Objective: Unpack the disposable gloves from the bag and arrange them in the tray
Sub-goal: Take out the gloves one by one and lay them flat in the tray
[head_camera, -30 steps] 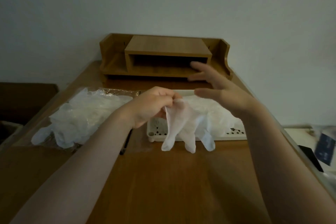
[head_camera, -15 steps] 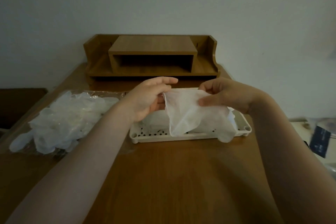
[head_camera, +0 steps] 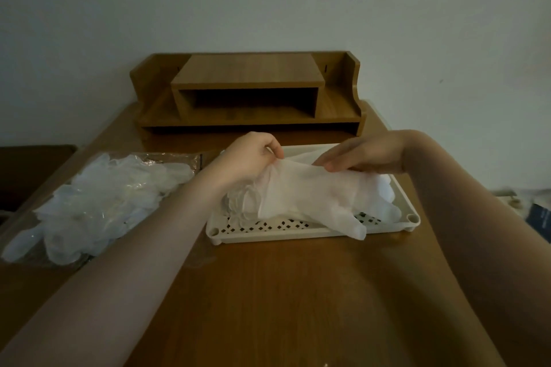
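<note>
Head view: two hands hold one glove over the tray

Both arms reach forward over the brown desk. The left hand is curled, and its grip pinches the cuff end of a white glove. The right hand comes in from the right side, palm down, and its fingertips pinch the top edge of the same glove. The glove is stretched between the two hands and hangs down over the white tray, with its fingers drooping past the tray's front rim. More white gloves lie in the tray under it. The clear bag of gloves lies on the desk to the left, just beside the tray. A wooden shelf stands at the back.
</note>
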Available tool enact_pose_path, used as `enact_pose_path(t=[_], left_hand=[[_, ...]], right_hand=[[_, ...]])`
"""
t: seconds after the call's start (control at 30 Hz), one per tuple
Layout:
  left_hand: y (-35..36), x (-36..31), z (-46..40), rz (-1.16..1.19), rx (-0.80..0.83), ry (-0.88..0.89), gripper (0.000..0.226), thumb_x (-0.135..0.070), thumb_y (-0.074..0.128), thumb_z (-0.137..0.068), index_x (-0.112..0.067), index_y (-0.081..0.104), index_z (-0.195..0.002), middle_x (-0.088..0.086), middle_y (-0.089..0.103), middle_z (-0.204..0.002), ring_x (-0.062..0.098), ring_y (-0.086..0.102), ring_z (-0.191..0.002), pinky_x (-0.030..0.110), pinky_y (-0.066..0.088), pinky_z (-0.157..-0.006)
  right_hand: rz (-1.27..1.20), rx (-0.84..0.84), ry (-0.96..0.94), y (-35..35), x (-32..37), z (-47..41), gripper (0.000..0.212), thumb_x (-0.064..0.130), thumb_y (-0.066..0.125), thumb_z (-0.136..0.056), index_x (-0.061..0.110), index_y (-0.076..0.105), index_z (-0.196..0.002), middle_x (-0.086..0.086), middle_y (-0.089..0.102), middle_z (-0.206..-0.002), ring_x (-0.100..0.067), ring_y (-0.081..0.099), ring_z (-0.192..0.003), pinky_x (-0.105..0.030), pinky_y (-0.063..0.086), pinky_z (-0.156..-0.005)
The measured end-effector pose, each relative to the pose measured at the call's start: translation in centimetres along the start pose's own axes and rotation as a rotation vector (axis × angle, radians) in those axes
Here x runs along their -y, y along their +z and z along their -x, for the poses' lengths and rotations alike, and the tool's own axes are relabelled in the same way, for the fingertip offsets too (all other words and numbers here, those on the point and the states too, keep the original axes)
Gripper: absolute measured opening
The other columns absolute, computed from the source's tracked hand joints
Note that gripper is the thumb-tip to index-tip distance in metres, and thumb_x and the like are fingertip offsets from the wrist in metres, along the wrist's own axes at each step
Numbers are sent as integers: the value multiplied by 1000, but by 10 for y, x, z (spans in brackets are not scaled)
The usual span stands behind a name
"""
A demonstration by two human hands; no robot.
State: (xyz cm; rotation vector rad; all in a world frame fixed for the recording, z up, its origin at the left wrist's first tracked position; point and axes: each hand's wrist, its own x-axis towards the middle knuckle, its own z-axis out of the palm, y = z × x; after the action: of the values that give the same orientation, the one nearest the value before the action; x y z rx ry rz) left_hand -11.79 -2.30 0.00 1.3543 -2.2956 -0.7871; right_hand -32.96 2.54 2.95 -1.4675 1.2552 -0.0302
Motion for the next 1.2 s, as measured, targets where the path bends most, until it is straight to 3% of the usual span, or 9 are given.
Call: enact_pose_path(t=[0.13,0.33,0.43,0.53,0.63,0.7,0.87,1.07,1.2], left_hand=[[-1,6,-15,-77,39,81,20,-12,46,-97,-23,62,-92,-11,54,-97,5,52,-86,14,39,-65],[2,20,-17,-80,101,173,48,9,41,-87,-22,58,-54,-16,51,-88,8,51,-94,30,39,-90],[1,19,-12,36,70,248,53,10,41,-87,-25,61,-53,-20,53,-91,-5,48,-88,17,37,-83],[-5,12,-5,131,75,380,51,12,46,-86,-27,67,-60,-21,57,-90,-9,53,-87,3,37,-73],[-12,4,-1,89,64,535,49,14,46,-84,-25,66,-63,-18,59,-91,-4,55,-91,4,37,-78],[-12,2,-1,63,63,601,46,14,46,-83,-23,68,-67,-19,59,-92,-2,56,-92,5,38,-80],[-13,4,5,173,147,568,49,13,45,-87,-26,74,-84,-20,64,-100,0,59,-98,14,47,-83],[-19,2,14,248,282,457,58,14,39,-87,-33,74,-88,-16,68,-106,1,62,-99,18,51,-83],[-17,5,9,221,182,370,49,1,41,-92,-38,71,-86,-18,68,-98,16,63,-94,29,50,-85]], right_hand=[[-151,241,-38,-8,-5,-16,48,20,48,-89,23,44,-137,-11,57,-133,-30,57,-119,-36,53,-90],[98,190,70,-14,-11,-32,49,12,55,-93,31,43,-136,-1,61,-126,-24,58,-117,-36,51,-96],[71,173,26,-16,-6,-28,48,19,64,-88,27,47,-132,0,63,-125,-22,60,-115,-35,51,-96],[-16,160,-109,-19,0,-18,68,33,73,-74,18,45,-134,-6,60,-130,-26,59,-117,-34,52,-92],[-113,170,-262,-12,4,-20,72,27,73,-76,8,41,-138,-17,56,-132,-34,57,-118,-35,53,-89],[-132,146,-303,-6,7,-24,58,19,68,-79,5,48,-131,-15,61,-126,-31,61,-113,-31,54,-84],[-80,170,-229,-4,10,-21,52,23,66,-77,4,56,-124,-9,67,-112,-26,66,-102,-29,56,-76],[-11,0,-231,-9,-3,-3,28,31,69,-73,13,69,-95,-4,71,-97,-22,68,-94,-25,55,-73],[-49,-119,-169,-17,-11,12,20,24,73,-75,9,68,-86,-7,70,-93,-24,68,-89,-27,56,-71]])
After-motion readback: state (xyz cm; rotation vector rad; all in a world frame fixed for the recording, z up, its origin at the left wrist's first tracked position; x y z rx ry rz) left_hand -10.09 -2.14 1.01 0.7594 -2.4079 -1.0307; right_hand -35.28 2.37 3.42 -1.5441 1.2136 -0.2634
